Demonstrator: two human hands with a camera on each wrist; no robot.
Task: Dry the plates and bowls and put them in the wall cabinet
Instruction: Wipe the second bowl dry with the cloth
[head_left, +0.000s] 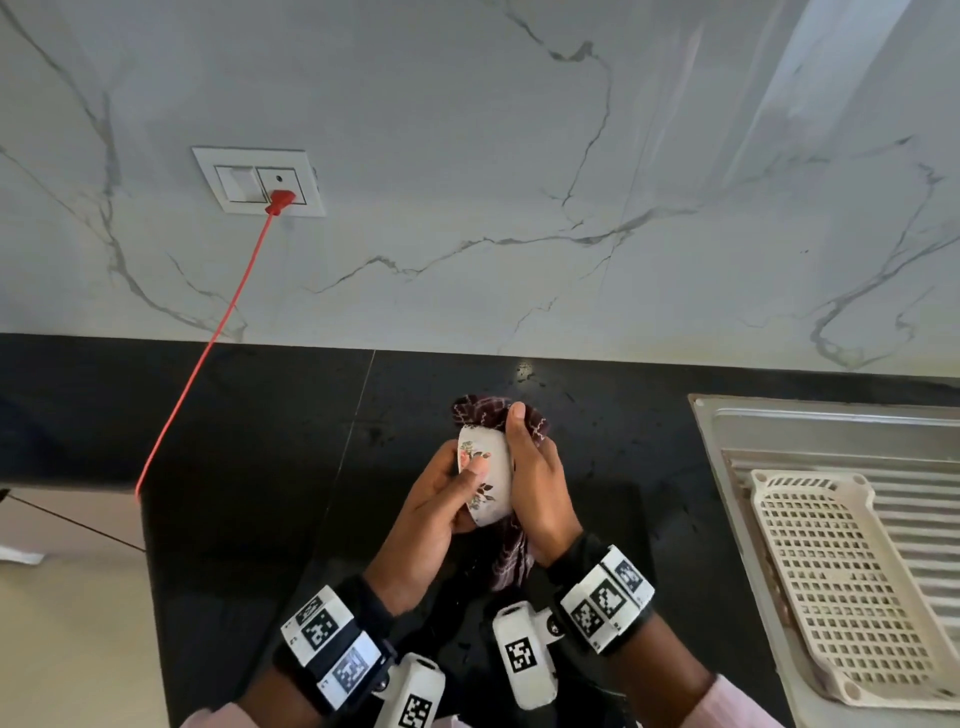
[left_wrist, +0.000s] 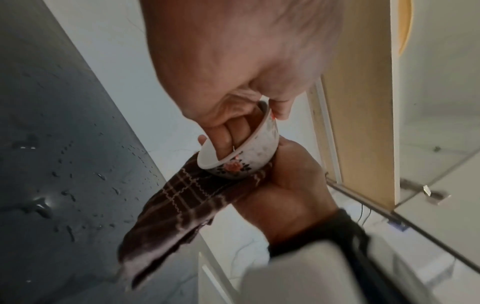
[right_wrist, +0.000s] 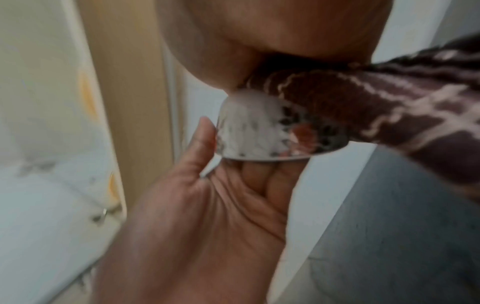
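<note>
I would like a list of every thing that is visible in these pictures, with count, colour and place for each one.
bowl: one, white with flower print, held between both hands
cloth: one, dark brown check, against the bowl's outside
countertop: one, black, with water drops
sink drainboard: one, steel, at the right
drain tray: one, cream plastic, on the drainboard
socket plate: one, white, on the marble wall
plug and cord: one, red, from socket down to the counter edge
left hand: grips the bowl, fingers inside
right hand: holds the cloth against the bowl
</note>
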